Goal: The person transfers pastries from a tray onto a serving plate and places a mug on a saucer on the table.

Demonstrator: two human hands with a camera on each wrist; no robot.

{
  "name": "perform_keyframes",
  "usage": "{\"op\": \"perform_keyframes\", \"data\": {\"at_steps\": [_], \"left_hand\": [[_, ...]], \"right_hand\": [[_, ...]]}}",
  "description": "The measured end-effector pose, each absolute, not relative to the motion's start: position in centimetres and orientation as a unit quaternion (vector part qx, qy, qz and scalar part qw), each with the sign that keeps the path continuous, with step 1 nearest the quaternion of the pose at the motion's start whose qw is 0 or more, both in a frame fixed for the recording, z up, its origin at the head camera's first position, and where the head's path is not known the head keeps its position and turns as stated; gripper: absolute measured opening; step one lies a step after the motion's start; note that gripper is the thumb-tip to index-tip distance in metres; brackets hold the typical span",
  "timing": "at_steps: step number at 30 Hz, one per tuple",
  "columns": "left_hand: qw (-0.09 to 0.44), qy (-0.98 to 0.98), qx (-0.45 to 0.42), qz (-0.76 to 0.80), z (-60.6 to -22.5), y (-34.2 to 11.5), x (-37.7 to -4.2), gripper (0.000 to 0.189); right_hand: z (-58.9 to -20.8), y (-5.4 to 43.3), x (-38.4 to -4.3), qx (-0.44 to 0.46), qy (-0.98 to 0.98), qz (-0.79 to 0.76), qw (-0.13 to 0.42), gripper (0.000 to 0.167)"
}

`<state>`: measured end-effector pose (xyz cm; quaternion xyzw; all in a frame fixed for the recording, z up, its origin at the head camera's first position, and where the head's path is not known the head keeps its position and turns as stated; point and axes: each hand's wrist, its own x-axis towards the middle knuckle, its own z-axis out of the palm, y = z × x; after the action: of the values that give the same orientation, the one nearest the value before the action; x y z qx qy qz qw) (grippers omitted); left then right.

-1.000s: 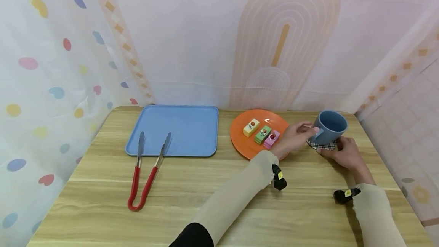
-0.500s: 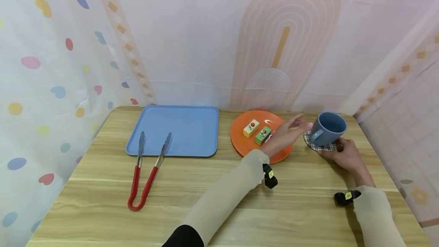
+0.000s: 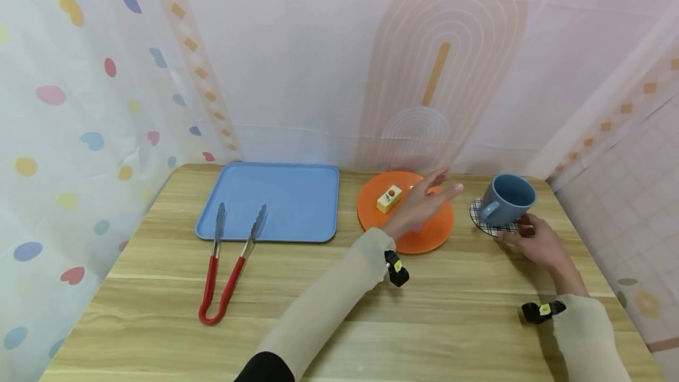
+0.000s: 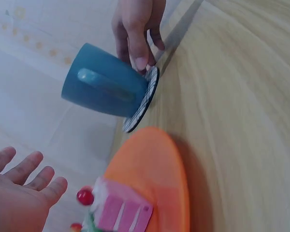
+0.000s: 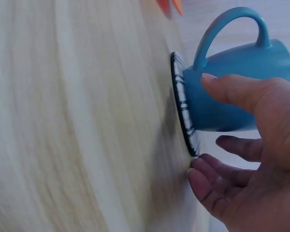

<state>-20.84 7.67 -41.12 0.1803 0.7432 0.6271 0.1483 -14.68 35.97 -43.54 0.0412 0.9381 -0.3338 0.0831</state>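
Observation:
A blue mug [image 3: 509, 196] stands on a round black-and-white checked coaster [image 3: 480, 223] at the table's right side, its handle toward the left. My right hand [image 3: 538, 243] is beside the coaster, thumb in front and fingertips right at the coaster's edge; in the right wrist view its fingers are spread and loosely bent. My left hand [image 3: 421, 202] hovers over the orange plate [image 3: 432, 240] with its fingers extended, holding nothing. On the plate are a yellow toy cake slice [image 3: 389, 198] and a pink one [image 4: 123, 207]; a green one is mostly hidden behind the pink.
A blue rectangular tray [image 3: 292, 199] lies at the back left. Red-handled tongs [image 3: 228, 290] rest spread apart, with their metal tips over the tray's front edge. A patterned cloth [image 3: 297, 63] hangs behind the wooden table [image 3: 451, 323].
My left hand has let go of the mug handle and drawn back left over the plate. My right hand has shifted slightly away from the coaster. Mug and coaster have barely moved.

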Motion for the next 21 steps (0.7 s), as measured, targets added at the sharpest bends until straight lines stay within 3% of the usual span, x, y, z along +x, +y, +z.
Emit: {"op": "perform_keyframes", "data": {"at_steps": [21], "left_hand": [[0.038,0.775,0.225,0.590,-39.7,0.7,-21.1,0.077]], "right_hand": [[-41.5,36.0,-12.2,0.045,0.935,-0.350,0.036,0.096]]}}
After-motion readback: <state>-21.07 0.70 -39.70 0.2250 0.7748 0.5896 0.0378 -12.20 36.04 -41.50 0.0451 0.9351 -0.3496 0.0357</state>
